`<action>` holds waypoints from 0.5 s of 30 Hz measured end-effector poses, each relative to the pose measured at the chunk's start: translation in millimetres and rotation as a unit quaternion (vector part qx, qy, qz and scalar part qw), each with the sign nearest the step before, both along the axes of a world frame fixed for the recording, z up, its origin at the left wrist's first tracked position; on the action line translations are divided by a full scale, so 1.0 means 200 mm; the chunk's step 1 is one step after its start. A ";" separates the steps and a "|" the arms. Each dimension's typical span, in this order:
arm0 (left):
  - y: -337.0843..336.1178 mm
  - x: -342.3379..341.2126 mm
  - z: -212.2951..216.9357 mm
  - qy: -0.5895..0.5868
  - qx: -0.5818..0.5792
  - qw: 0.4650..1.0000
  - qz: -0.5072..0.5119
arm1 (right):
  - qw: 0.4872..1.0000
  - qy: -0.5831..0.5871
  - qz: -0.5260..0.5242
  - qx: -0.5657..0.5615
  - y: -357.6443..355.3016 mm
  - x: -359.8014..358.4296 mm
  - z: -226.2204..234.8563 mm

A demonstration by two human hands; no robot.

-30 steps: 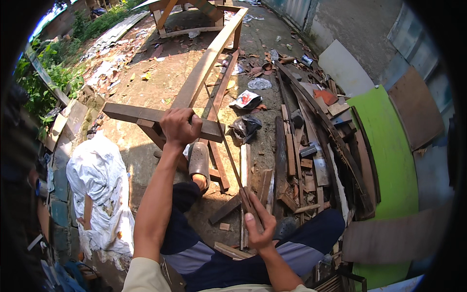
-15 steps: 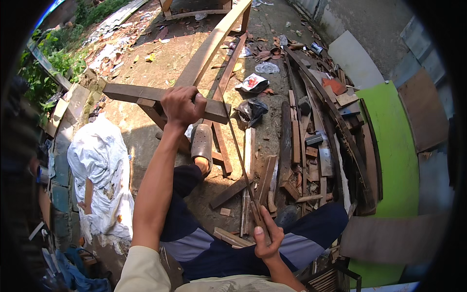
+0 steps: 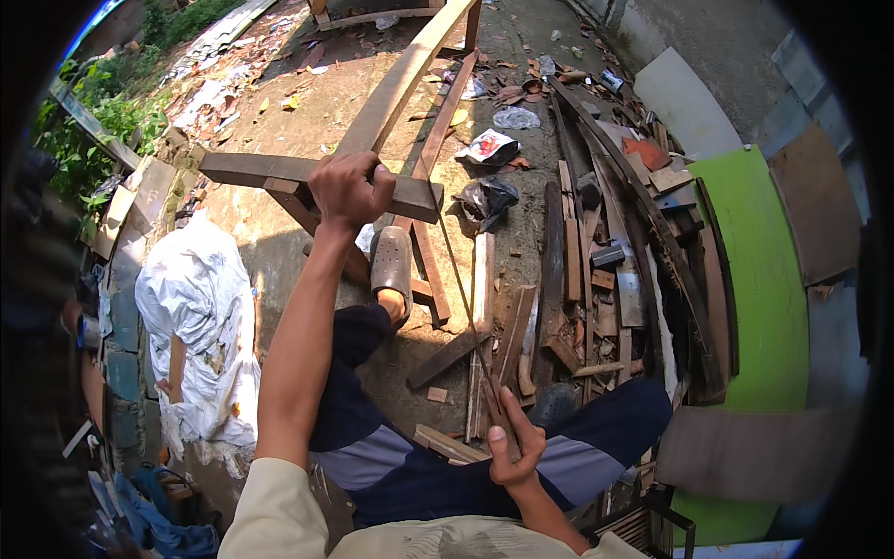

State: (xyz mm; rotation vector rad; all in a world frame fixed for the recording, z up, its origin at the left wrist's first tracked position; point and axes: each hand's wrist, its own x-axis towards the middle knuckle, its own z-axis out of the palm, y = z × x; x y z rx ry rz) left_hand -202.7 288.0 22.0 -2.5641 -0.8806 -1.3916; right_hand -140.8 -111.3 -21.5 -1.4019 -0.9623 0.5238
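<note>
My left hand (image 3: 351, 189) is closed over a dark wooden crossbar (image 3: 261, 170), close to where a long pale beam (image 3: 410, 74) meets it. Near my lap, my right hand (image 3: 519, 450) grips the brown handle of a thin, long handsaw (image 3: 463, 289), seen almost edge-on, with the index finger stretched along the handle. The blade slants up and away to the left, reaching the crossbar's right end beside my left hand. Whether its teeth touch the wood I cannot tell. My sandalled foot (image 3: 391, 261) is below the crossbar, by the slanting wooden legs (image 3: 430, 270).
Wood offcuts and planks (image 3: 605, 279) lie heaped on the right, beside a bright green panel (image 3: 745, 279). A white cloth sack (image 3: 200, 326) lies on the left. Plastic scraps (image 3: 489, 200) and a short wooden block (image 3: 447, 359) lie on the ground ahead of me.
The whole view has shifted slightly. Both hands keep their grips, and the handsaw stands at nearly the same slant beside the crossbar's end.
</note>
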 end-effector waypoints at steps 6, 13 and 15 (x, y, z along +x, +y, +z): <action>0.02 0.03 0.02 0.000 0.000 1.000 -0.010 | 0.992 -0.015 -0.027 0.120 0.85 0.15 0.16; 0.01 -0.01 -0.02 -0.006 0.018 1.000 0.000 | 0.998 -0.063 -0.003 -0.008 -0.10 -0.02 -0.05; 0.01 0.01 -0.02 -0.035 0.025 0.999 0.006 | 0.999 0.033 -0.004 -0.020 -0.02 0.00 -0.01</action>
